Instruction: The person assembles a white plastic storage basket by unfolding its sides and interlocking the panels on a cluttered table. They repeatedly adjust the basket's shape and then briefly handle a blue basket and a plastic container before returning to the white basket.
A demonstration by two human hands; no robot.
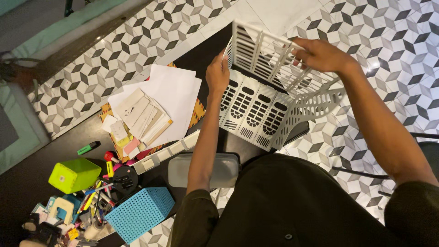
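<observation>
- Envelopes with striped orange edges (198,111) lay under a spread of white paper sheets (176,93) on the dark table (27,183), left of your arms, with a fan of small cards and pink notes (137,123) on top.
- Left of these, a lime-green box (74,174) and a blue perforated basket (139,212) sat among scattered pens and markers (98,194); a grey case (224,170) lay just in front of you.
- You held a white slotted file rack (260,107) between both hands, over the table's far edge and the patterned tile floor (388,45).
- Your left hand (217,75) gripped the rack's left end, fingers closed on the edge of a raised divider panel (260,52).
- Your right hand (320,55) clasped the top right of that same panel, fingers curled over its rim.
- That rack was white plastic, with several compartments side by side, each face cut with rows of rounded slots; its upper panel stood tilted up from the rest.
</observation>
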